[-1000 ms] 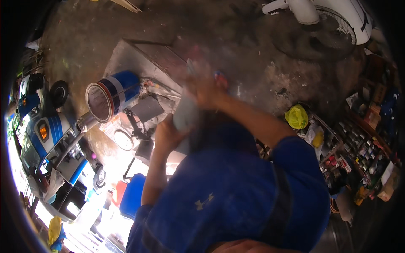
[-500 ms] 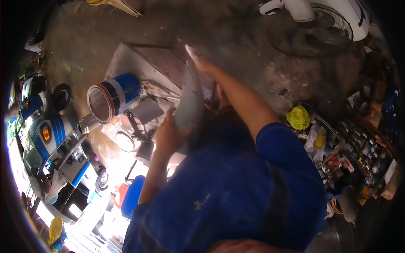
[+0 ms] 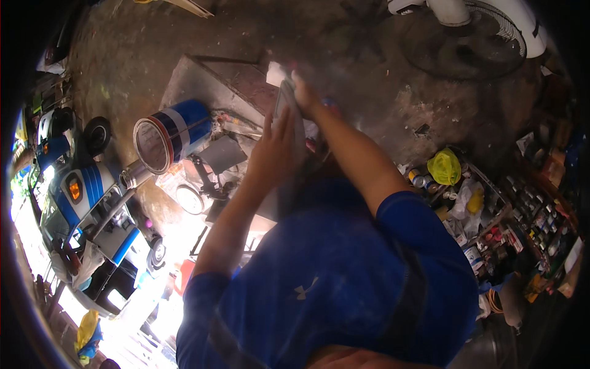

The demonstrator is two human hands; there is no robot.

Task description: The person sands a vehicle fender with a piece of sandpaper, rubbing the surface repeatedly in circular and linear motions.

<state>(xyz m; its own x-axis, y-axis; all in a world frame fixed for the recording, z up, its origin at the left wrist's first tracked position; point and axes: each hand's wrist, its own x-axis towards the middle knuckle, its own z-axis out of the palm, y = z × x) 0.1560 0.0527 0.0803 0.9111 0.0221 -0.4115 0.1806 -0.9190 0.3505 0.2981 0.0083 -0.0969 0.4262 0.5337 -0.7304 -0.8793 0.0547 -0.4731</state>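
A long, curved grey panel (image 3: 298, 136) is tilted up in front of my body, its pointed end away from me. My left hand (image 3: 273, 144) lies on its left face with the fingers stretched out along the surface. At the far end my right hand (image 3: 305, 98) is closed round the panel's edge, thumb up; its other fingers are partly hidden. A small white piece, like folded cloth or paper (image 3: 275, 74), shows just beyond the tip. Whether my right fingers also hold it, I cannot tell. The panel's near end is dim against my blue shirt.
A blue-and-white bucket (image 3: 192, 126) lies on its side to the left, beside a round white-rimmed part (image 3: 189, 200). Blue-and-white vehicle parts (image 3: 86, 187) stand farther left. A white fan (image 3: 467, 37) is at the far right; cans and a yellow-green bag (image 3: 444, 167) crowd the right.
My left hand has moved from the panel's near left edge up onto its face, fingers now extended. The panel has turned more edge-on, and my right hand has come against its far end.
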